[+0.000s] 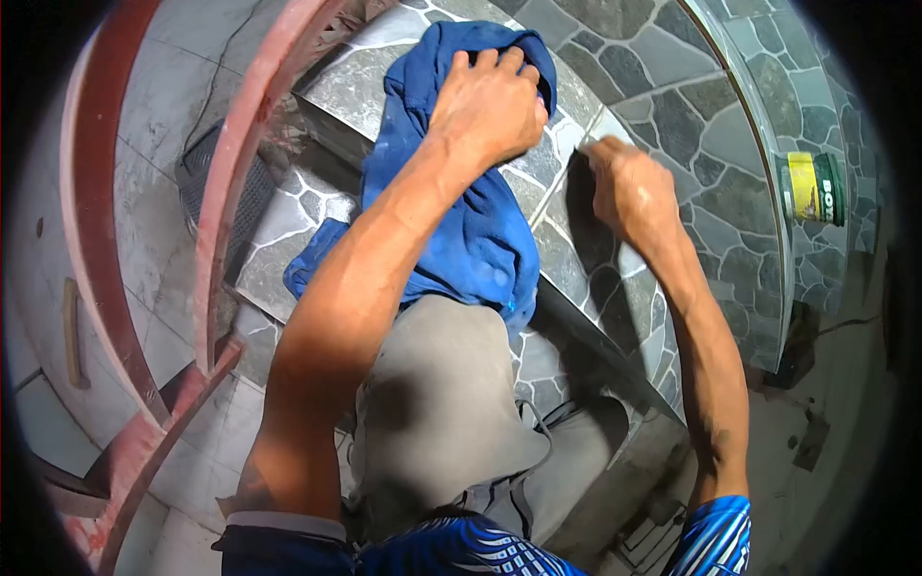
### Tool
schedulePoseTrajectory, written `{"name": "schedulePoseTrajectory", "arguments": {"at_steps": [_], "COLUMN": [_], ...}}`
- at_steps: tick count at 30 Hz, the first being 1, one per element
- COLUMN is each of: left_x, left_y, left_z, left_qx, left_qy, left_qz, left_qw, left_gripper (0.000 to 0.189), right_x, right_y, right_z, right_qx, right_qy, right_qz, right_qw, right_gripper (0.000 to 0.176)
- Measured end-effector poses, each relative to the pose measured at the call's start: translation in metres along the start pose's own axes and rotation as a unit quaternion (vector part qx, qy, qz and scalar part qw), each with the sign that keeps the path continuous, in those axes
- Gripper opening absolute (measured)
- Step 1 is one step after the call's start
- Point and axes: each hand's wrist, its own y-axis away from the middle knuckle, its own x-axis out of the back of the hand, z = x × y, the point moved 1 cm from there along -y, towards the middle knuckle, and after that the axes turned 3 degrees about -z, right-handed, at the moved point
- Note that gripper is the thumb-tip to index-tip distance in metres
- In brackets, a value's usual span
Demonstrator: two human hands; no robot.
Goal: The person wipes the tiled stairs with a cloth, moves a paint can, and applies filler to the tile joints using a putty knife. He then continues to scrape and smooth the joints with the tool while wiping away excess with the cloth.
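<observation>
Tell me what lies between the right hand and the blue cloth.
Only bare stone-pattern tile lies between right hand and blue cloth, in the head view.

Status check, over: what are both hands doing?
Left hand gripping blue cloth on tiled step. Right hand fisted at the step edge, blurred. Can stands apart, beyond it; nothing blocks either hand.

Pressing the left hand [490,101] down on the cloth [461,221], itself lying across the step [567,259] and hanging over its near edge onto the knee [432,403]. Resting the right hand [624,187] on the step just right of the cloth. Standing well apart on the ledge [826,115] at far right, a can [814,187]; curving down left of the step, a railing [230,173].
</observation>
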Motion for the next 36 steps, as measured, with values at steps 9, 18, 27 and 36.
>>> {"name": "schedulePoseTrajectory", "arguments": {"at_steps": [9, 18, 27, 36], "left_x": [-0.001, 0.003, 0.001, 0.001], "left_y": [0.000, -0.002, -0.004, -0.003], "left_z": [-0.001, -0.001, -0.001, -0.002], "left_qx": [-0.001, -0.006, -0.001, -0.001], "left_qy": [0.003, -0.002, 0.001, -0.003], "left_qz": [-0.002, 0.020, 0.006, -0.001], "left_qw": [1.000, 1.000, 1.000, 1.000], "left_gripper": [0.041, 0.041, 0.042, 0.041], "right_x": [-0.005, -0.002, 0.003, 0.003], "right_y": [0.010, -0.001, 0.008, 0.008], "right_z": [-0.012, -0.012, -0.025, -0.026], "right_qx": [0.019, -0.002, 0.008, 0.018], "right_qy": [-0.055, -0.054, -0.059, -0.086], "right_qz": [0.040, 0.003, 0.020, 0.019], "right_qw": [0.997, 0.999, 0.998, 0.996], "right_gripper": [0.028, 0.033, 0.027, 0.029]}}
